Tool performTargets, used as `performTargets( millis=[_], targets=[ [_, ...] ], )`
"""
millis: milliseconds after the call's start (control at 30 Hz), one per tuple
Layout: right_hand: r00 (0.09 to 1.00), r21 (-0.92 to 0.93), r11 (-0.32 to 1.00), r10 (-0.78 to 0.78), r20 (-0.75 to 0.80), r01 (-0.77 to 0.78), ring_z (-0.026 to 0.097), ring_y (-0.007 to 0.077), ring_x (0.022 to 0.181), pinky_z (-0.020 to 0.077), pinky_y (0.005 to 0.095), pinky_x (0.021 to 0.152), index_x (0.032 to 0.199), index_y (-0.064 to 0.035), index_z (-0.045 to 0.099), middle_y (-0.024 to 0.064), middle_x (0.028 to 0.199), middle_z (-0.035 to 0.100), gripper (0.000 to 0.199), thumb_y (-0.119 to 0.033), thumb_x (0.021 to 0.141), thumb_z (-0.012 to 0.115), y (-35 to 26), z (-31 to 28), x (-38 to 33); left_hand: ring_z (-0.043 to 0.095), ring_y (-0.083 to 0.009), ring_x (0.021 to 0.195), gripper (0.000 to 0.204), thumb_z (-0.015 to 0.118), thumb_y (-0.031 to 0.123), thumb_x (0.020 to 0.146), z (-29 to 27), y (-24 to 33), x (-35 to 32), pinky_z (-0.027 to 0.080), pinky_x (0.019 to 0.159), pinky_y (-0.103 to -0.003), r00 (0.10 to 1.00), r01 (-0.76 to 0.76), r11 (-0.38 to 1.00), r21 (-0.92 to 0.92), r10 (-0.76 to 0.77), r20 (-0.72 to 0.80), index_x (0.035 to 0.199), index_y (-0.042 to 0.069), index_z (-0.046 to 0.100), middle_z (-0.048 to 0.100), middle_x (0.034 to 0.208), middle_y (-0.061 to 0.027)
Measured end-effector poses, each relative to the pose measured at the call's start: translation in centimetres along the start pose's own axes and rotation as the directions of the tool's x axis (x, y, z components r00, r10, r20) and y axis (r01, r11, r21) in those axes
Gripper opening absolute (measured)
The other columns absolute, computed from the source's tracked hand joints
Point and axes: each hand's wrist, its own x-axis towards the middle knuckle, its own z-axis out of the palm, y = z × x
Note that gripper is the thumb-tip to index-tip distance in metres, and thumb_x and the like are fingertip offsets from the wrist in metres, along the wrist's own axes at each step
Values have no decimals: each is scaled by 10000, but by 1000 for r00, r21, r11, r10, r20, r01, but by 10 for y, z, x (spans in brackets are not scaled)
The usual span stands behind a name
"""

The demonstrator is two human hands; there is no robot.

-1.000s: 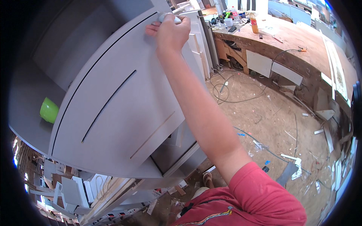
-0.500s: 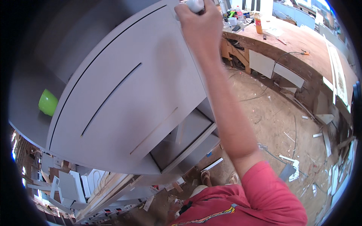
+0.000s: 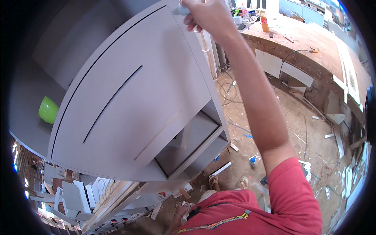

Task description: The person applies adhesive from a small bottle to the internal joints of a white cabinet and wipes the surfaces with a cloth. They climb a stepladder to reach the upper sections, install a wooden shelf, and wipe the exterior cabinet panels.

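A: Entry, head view. Right hand [image 3: 207,17] at 12 o'clock of frame, arm stretched fully up from the red sleeve [image 3: 290,196] at 5 o'clock. Fingers curled tight around a small pale grey object [image 3: 181,9]; only its stub shows at the hand's 9 o'clock side. What it is, I cannot tell.

B: Where does it sit against the cabinet?

A: At the far top corner of the grey cabinet door [image 3: 133,105], touching or just above the panel edge; contact not resolvable. The object's long axis runs roughly 9-to-3 o'clock, pointing out of the fist toward the panel face.

B: Left hand?

A: Left hand [image 3: 178,219] low at 6 o'clock, by the torso, mostly hidden; open or closed, cannot tell. Well apart from the door. Right hand is the only one near it.

B: Surroundings?

A: Green cup [image 3: 48,110] on the shelf at 9 o'clock. Workbench [image 3: 313,43] at 1 o'clock, littered floor [image 3: 297,129] at 3 o'clock.
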Motion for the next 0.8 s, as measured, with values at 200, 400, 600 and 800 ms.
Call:
performTargets(
  millis=[200,400,600,800],
  targets=[
    [979,541,840,138,-147,-37,675,214,538,562,313,406,1121,100,455,166,745,662,286,-123,964,544,32,51,16,575,-434,1250,586,597,412,940,-1,-23,5,458,1042,-458,999,41,996,-75,-42,-13,1363,7,561,605,1311,-309],
    [951,552,831,217,-219,-63,643,203,502,542,320,410,1361,175,308,148,708,639,544,-125,972,542,24,70,8,645,-431,1124,537,607,425,929,15,-35,-23,496,954,-471,1000,8,995,104,-7,-11,1255,0,636,683,1165,-279],
    [929,612,791,238,-284,-16,639,201,519,532,320,419,1369,160,303,133,705,617,543,-133,979,540,29,73,15,679,-407,1056,524,610,470,921,16,-52,-42,513,888,-456,995,49,998,-39,-46,87,1216,40,663,716,1099,-227],
    [920,622,778,307,-245,-94,688,262,644,573,404,540,1270,107,410,153,762,640,403,-145,983,539,19,75,6,682,-414,1035,480,574,436,939,11,-32,-39,518,871,-471,996,45,989,139,-33,-87,1170,28,677,717,1070,-243]
  ],
)
